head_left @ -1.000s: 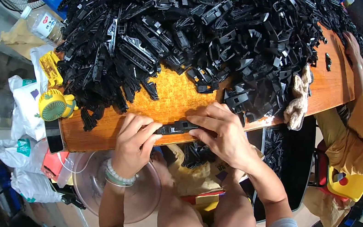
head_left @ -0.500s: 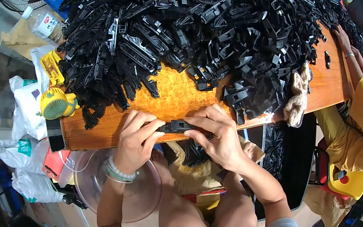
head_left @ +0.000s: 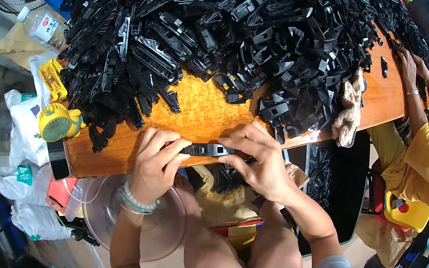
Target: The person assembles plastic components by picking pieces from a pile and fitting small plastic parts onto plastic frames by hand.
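Between my two hands, over the near edge of the wooden table (head_left: 96, 156), I hold one slim black plastic part (head_left: 205, 150) level. It has a small square opening toward its middle. My left hand (head_left: 157, 164) pinches its left end, with a beaded bracelet on the wrist. My right hand (head_left: 260, 159) grips the other end between thumb and fingers. Beyond them lies a large heap of similar black plastic parts (head_left: 168, 34), piled on the table. What the fingertips cover of the part is hidden.
At the left table edge sit a small yellow fan (head_left: 58, 123) and a phone (head_left: 60, 169). A pale knitted glove (head_left: 349, 112) lies at the heap's right. A clear basin (head_left: 157, 230) stands below. A co-worker's hands (head_left: 411, 68) rest at the far right of the table.
The black part has tipped slightly in my hands, and its right end now catches the light. My view has shifted a little. The co-worker's hands have come closer together.
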`<state>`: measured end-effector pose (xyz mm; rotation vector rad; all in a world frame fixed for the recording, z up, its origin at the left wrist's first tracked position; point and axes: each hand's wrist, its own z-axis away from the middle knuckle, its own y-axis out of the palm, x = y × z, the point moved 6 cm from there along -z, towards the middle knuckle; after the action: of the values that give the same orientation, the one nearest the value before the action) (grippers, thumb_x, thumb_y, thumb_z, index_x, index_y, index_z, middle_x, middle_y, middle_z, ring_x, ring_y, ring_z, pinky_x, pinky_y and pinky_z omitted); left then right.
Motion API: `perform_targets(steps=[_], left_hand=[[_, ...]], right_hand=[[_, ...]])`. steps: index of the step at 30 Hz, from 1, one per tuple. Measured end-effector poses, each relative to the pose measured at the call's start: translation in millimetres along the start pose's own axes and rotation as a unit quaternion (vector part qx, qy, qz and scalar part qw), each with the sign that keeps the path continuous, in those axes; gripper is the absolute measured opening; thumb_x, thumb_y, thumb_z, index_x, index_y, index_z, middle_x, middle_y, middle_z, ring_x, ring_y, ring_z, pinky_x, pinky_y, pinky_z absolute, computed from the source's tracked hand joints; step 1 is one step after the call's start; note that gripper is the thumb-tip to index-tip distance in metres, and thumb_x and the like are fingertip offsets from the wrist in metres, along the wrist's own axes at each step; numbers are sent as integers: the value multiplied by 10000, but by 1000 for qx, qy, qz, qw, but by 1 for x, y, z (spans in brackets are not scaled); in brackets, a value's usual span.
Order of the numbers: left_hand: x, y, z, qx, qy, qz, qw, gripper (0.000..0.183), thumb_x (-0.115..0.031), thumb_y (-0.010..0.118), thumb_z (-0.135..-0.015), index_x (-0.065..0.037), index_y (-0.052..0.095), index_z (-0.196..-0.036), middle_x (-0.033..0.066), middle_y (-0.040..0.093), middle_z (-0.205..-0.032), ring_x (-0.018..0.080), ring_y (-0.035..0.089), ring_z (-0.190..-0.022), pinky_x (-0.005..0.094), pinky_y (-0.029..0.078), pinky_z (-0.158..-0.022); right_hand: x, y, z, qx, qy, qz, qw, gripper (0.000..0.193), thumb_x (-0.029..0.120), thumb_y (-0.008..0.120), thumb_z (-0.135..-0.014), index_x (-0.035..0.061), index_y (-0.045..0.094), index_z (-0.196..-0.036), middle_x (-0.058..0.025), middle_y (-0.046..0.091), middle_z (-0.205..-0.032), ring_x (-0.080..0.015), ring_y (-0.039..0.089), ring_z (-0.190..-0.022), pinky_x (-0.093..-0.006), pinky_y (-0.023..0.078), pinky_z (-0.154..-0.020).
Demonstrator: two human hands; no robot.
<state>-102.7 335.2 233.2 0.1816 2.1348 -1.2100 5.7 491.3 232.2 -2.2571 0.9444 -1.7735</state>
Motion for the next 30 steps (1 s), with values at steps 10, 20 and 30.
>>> perform_targets(steps=[10,20,30], left_hand=[[-13,4,-5,-1,35,8,999,213,51,670,-743,26,659,-954,128,584,-923,307,536,-841,391,451,-741],[-7,-14,-29,-21,62,-142,988,420,-66,698,-812,28,592,-1207,139,581,-1028,304,590,-895,384,500,-759],[-29,14,-21,-30,148,-243,958,116,29,709,-786,35,637,-876,123,572,-795,266,558,-717,368,462,-606]], right_hand=[[1,18,-2,-2,-4,38,999,275,131,810,-678,35,732,-924,-51,596,-933,-259,517,-919,-364,403,-812],[24,-13,-12,70,-80,172,979,285,160,768,-757,41,693,-1005,-89,617,-1059,-273,560,-916,-383,422,-797],[9,-26,-39,-119,-90,247,958,163,32,650,-745,25,607,-902,-117,589,-1019,-264,561,-931,-365,448,-756]])
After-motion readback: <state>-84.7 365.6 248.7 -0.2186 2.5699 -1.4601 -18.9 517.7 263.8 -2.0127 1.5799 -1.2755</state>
